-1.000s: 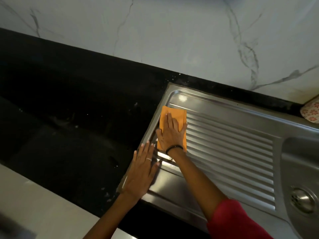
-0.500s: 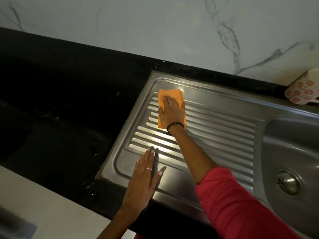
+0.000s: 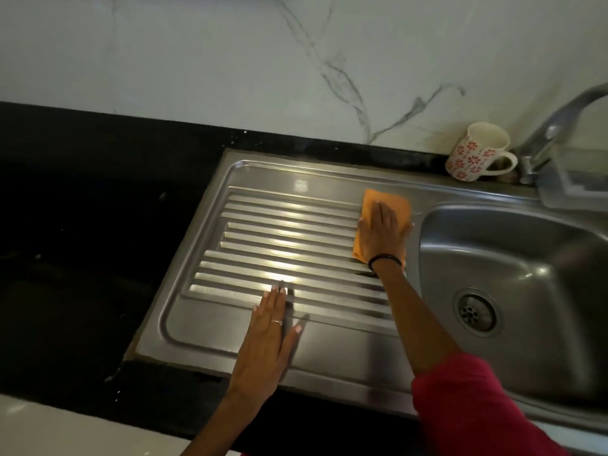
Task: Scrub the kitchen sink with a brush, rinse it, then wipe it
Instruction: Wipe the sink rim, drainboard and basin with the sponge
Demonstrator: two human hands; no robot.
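Observation:
A stainless steel sink (image 3: 329, 366) has a ribbed drainboard on the left and a bowl with a round drain (image 3: 476, 313) on the right. My right hand (image 3: 383, 232) lies flat on a folded orange cloth (image 3: 391, 200), pressing it against the drainboard's right end beside the bowl's rim. My left hand (image 3: 266, 343) rests flat, fingers apart, on the drainboard's near edge and holds nothing. No brush is in view.
A white mug with red flowers (image 3: 475, 153) stands behind the sink against the marble wall. A chrome tap (image 3: 556, 126) rises at the far right, with a clear plastic container (image 3: 579, 179) below it. Black countertop (image 3: 82, 241) stretches to the left.
My right hand has slid the orange cloth from the drainboard's left end across to its right end. The view has shifted right, bringing bowl, mug and tap into sight.

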